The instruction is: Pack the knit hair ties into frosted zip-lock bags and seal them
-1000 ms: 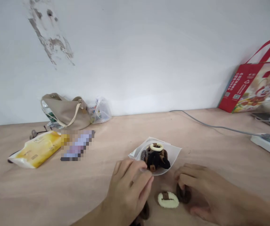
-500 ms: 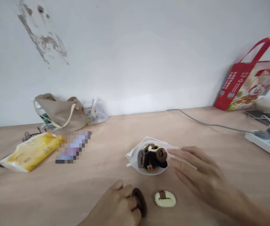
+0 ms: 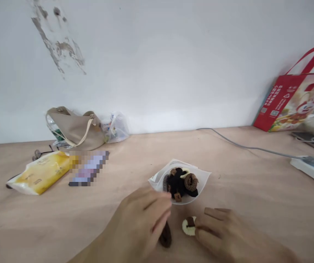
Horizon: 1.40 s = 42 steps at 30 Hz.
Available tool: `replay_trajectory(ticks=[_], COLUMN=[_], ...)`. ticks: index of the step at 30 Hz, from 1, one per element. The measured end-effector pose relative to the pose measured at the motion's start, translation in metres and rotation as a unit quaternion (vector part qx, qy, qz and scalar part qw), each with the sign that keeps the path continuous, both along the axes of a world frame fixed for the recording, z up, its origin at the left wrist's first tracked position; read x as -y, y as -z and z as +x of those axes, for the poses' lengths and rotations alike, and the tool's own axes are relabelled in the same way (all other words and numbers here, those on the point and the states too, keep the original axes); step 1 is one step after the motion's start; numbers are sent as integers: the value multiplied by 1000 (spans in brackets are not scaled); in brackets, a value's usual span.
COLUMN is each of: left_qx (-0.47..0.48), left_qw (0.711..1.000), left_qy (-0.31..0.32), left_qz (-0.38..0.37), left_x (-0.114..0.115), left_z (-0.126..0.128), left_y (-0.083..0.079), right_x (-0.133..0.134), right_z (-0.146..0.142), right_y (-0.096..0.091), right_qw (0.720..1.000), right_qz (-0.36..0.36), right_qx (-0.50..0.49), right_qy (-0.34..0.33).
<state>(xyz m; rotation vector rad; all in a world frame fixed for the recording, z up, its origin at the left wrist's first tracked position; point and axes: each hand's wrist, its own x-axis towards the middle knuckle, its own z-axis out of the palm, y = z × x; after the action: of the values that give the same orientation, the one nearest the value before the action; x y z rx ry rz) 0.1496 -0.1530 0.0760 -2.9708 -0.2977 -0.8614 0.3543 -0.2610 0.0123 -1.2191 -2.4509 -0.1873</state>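
Note:
A white translucent drawstring-like pouch lies with its mouth facing me. Inside it are black, grey, cream and brown fuzzy hair ties, some with small brown tags. My left hand is over the table at the pouch's front left, fingers bent, thumb apart below them, nothing visible in it. Partly beneath that hand, a dark brown hair tie rests on the table. With its fingertips, my right hand grips the right end of a cream hair tie with a brown tag, covering that end.
Back left are a beige bag, a clear plastic bag, glasses, a yellow packet and a pixelated flat item. A red shopping bag, grey cable and white power strip stand right.
My right hand has left the pouch's right edge and come down onto the cream hair tie. My left hand has let go of the dark brown hair tie and moved up toward the pouch.

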Motion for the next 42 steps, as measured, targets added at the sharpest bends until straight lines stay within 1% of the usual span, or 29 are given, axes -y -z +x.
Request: replay_trajectory(ticks=[2, 4, 6, 8, 10, 12, 13, 14, 16, 18, 20, 22, 23, 25, 27, 28, 29, 31, 33, 37, 40, 42], left_qx=[-130, -216, -244, -249, -247, -248, -245, -242, -235, -227, -220, -209, -198, -152, -85, -47, -18, 15, 15, -3, -16, -22], left_qw=[991, 976, 969, 967, 968, 969, 969, 970, 972, 973, 974, 976, 977, 985, 994, 998, 999, 997, 995, 994, 992, 989], left_qy=[15, 27, 29, 31, 28, 13, 7, 3, 18, 39, 52, 64, 74, 85, 66, 46, 28, 5, 0, -18, -73, -117], left_qz=[-14, -2, 17, 28, 28, 4, -8, -18, -23, -9, 5, 19, 22, 18, 11, 19, 38, 80, 103, 104, 106, 85], left_x=[6, 9, 8, 7, 7, 9, 10, 12, 14, 13, 13, 13, 13, 14, 12, 10, 7, 1, -4, -5, -6, -10], left_z=[-6, -9, -9, -8, -7, -7, -6, -6, -5, -3, 0, 1, 2, 3, 5, 6, 7, 8, 9, 10, 8, 5], left_y=[6, 16, 26, 32, 31, 25, 21, 18, 18, 26, 35, 39, 37, 26, 12, 7, 3, 2, 5, 8, 5, 5], right_x=[2, 4, 5, 5, 3, 0, -1, -2, -1, 0, 1, 1, 0, -1, -1, -1, -1, 0, 1, -1, -10, -18], right_z=[-2, -3, 0, 8, 17, 24, 26, 26, 22, 15, 9, 4, 3, 1, 1, 2, 2, 2, 2, 4, 14, 26], right_y=[1, 3, 5, 6, 5, 3, 1, -1, -7, -12, -17, -20, -21, -21, -20, -20, -19, -17, -14, -6, -5, -6], right_qw=[1000, 1000, 998, 995, 990, 983, 981, 980, 983, 985, 985, 986, 986, 985, 983, 983, 982, 982, 981, 974, 969, 964], right_qz=[-8, 12, 53, 86, 121, 153, 165, 170, 166, 163, 161, 159, 157, 162, 170, 171, 172, 168, 177, 204, 199, 195], right_qx=[14, 3, -25, -51, -62, -63, -60, -54, -38, -33, -26, -13, -6, -11, -34, -43, -50, -57, -55, -45, -54, -48], right_qy=[3, -3, -5, 10, 46, 82, 88, 87, 64, 46, 47, 55, 58, 60, 58, 58, 57, 58, 63, 90, 137, 175])
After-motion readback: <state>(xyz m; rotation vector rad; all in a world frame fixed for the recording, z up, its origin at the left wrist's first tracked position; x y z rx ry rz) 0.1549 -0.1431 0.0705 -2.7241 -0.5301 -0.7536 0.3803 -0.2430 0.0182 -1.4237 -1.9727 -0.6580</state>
